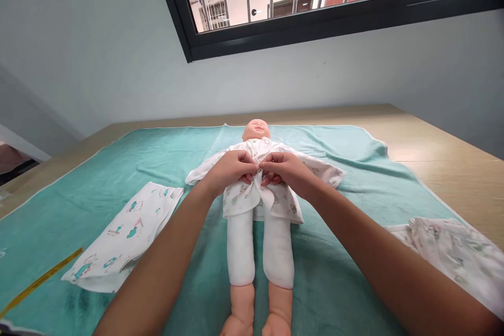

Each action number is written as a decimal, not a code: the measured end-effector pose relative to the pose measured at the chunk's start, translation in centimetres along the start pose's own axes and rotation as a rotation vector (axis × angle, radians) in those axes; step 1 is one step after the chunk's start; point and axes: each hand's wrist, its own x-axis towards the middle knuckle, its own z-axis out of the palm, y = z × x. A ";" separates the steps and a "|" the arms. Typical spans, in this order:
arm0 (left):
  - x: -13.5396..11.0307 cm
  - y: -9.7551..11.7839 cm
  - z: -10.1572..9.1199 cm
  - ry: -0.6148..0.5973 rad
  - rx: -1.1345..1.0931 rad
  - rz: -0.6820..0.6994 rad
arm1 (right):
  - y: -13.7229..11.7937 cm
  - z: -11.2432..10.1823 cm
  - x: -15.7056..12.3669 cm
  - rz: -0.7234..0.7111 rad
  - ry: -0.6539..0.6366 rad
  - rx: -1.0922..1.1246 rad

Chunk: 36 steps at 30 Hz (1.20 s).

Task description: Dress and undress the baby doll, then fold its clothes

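A baby doll (255,130) lies on its back on a teal towel (338,252), head toward the wall and bare feet toward me. It wears a white printed top (271,202) over white cloth legs. My left hand (230,168) and my right hand (287,169) meet over the doll's chest. Both are closed, pinching the front edges of the top where they come together.
A folded white cloth with teal prints (126,233) lies on the towel at the left. A crumpled white printed garment (452,254) lies at the right. A yellow strip (39,281) crosses the towel's near-left corner. The towel covers a wooden table (441,152) against a grey wall under a window.
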 end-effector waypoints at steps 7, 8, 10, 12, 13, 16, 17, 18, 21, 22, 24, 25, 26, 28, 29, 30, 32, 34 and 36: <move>0.1 -0.2 -0.1 0.010 0.027 -0.021 | 0.2 0.0 -0.1 -0.036 -0.005 0.025; 0.2 -0.3 -0.2 -0.012 0.020 -0.015 | 0.2 0.0 -0.1 -0.042 -0.009 0.018; 0.1 -0.4 -0.5 -0.055 0.014 -0.006 | 0.2 0.0 -0.1 -0.063 -0.026 -0.004; 0.0 -0.3 -0.6 -0.060 0.028 -0.004 | 0.2 0.0 -0.2 -0.087 -0.042 -0.030; -0.1 -0.2 -0.6 -0.052 0.038 -0.007 | 0.2 0.0 -0.2 -0.096 -0.049 -0.036; -0.2 0.0 -0.4 -0.042 0.040 -0.011 | 0.3 -0.1 -0.3 -0.125 -0.089 -0.002; -0.2 0.0 -0.3 -0.039 0.032 -0.011 | 0.3 -0.2 -0.3 -0.135 -0.106 0.014; -0.1 0.0 -0.2 -0.034 0.023 -0.009 | 0.4 -0.2 -0.2 -0.145 -0.123 0.024; 0.1 -0.3 -0.1 -0.007 -0.003 -0.002 | 0.4 -0.5 -0.1 -0.158 -0.161 0.018; 0.2 -0.4 -0.1 0.001 -0.016 0.003 | 0.4 -0.5 0.0 -0.162 -0.165 0.014; 0.3 -0.6 -0.1 0.013 -0.056 0.020 | 0.3 -0.7 0.0 -0.170 -0.150 -0.002; 0.4 -0.7 -0.1 0.015 -0.085 0.027 | 0.3 -0.7 0.0 -0.171 -0.132 -0.016; 0.4 -0.8 -0.2 0.010 -0.113 0.033 | 0.4 -0.7 0.0 -0.170 -0.111 -0.034; 0.5 -0.9 -0.3 -0.015 -0.155 0.040 | 0.5 -0.6 0.0 -0.171 -0.067 -0.072; 0.5 -1.0 -0.4 -0.029 -0.168 0.040 | 0.5 -0.5 0.0 -0.177 -0.044 -0.087; 0.6 -1.1 -0.5 -0.040 -0.177 0.037 | 0.6 -0.4 0.0 -0.188 -0.022 -0.103; 0.7 -1.2 -0.7 -0.050 -0.192 0.031 | 0.6 -0.2 0.1 -0.209 0.014 -0.138; 0.8 -1.4 -0.9 -0.053 -0.205 0.031 | 0.6 -0.1 0.1 -0.222 0.032 -0.170; 0.8 -1.5 -1.1 -0.057 -0.209 0.037 | 0.5 -0.1 0.1 -0.225 0.041 -0.199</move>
